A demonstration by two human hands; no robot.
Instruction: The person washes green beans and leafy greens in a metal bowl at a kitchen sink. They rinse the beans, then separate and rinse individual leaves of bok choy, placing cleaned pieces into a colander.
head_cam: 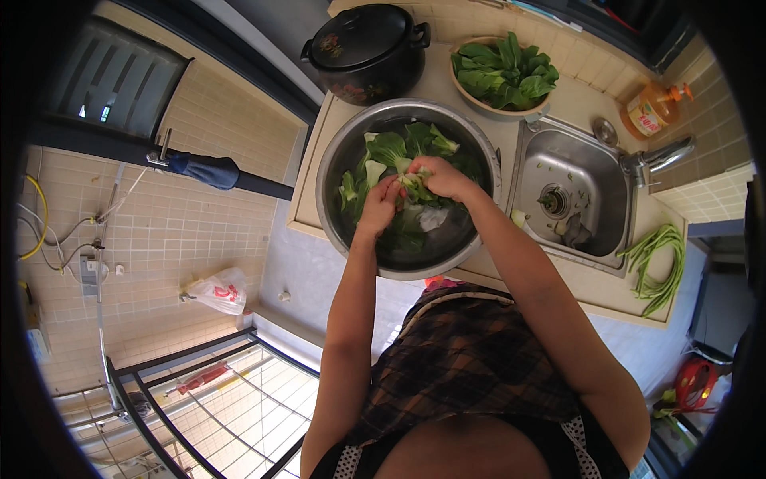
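Note:
Both my hands work over a large round metal basin [330, 221] that holds water and loose leafy greens [386, 148], which look like bok choy. My left hand [381, 206] pinches one side of a small bunch of greens [413, 182] with thumb and fingertips. On the other side, my right hand [440, 178] is closed around the same bunch, its fingers bent over the pale stems. More leaves float around the hands and lie partly under the water. Parts of the bunch are hidden behind my fingers.
Behind the basin stand a lidded black pot [365, 54] and a bowl [464, 99] heaped with greens. To the right is a steel sink [526, 179] with scraps, a faucet [655, 158] and a soap bottle [649, 111]. Long green beans [649, 263] lie at the counter's right end.

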